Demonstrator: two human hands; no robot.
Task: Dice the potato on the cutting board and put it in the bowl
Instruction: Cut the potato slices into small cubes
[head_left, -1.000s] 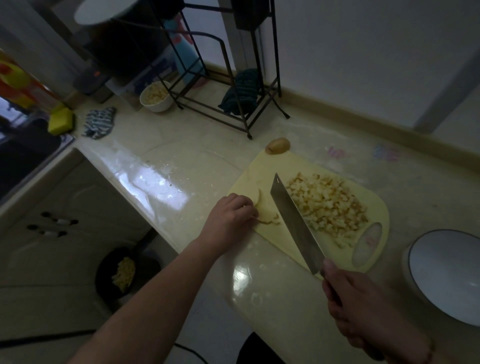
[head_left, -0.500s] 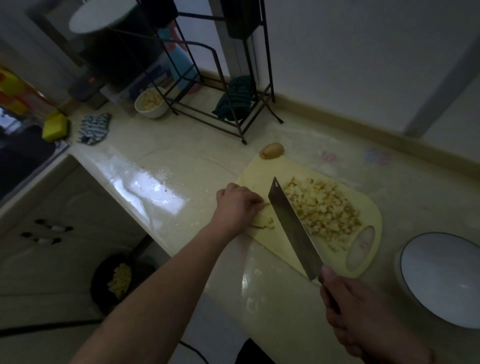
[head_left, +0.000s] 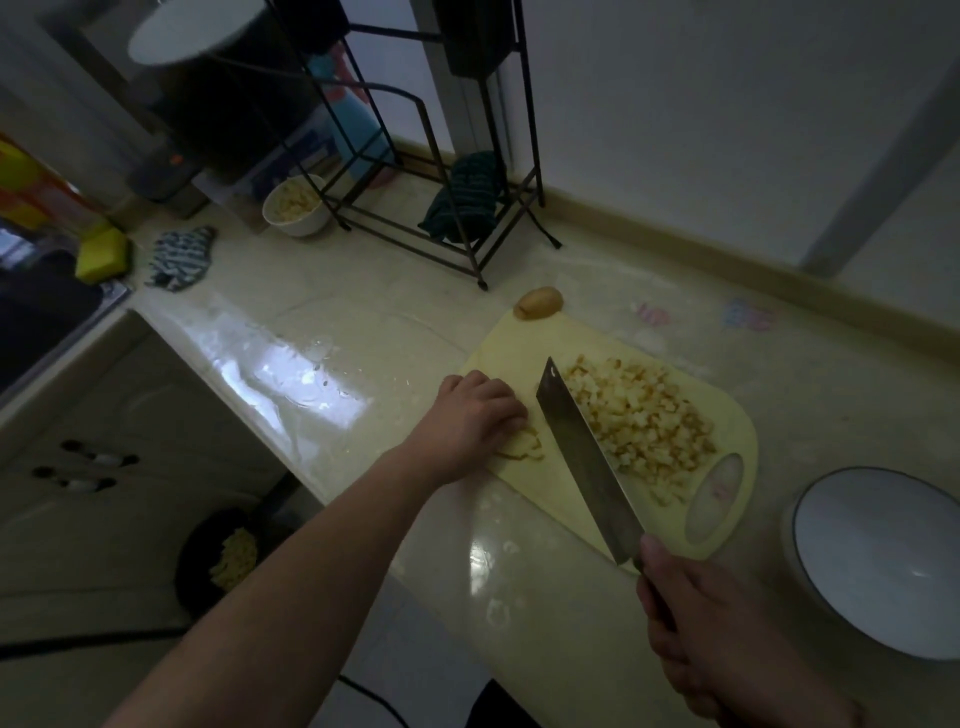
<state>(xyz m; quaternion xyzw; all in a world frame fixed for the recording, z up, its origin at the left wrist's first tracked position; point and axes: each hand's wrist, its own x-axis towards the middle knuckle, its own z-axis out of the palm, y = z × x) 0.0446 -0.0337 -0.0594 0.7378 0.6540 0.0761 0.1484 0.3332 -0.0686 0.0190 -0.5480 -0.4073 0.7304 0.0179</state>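
A partly cut pale potato piece (head_left: 524, 446) is held down on the pale yellow plastic cutting board (head_left: 524, 348) by the curled fingers of the left hand (head_left: 470, 415). A steel cleaver (head_left: 584, 457), gripped at its handle by the right hand (head_left: 722, 629), points diagonally away, between the piece and one heap of diced potato (head_left: 641, 421). One whole brown potato (head_left: 538, 302) lies at the board's far edge. One empty white round bowl (head_left: 878, 558) sits to the right.

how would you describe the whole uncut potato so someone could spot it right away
Start at the yellow cutting board on the counter and follow it to its far corner, toward the black wire rack. The whole potato sits there at the board's edge. Unlike the diced pile on the board, it is one smooth, brown-skinned oval.
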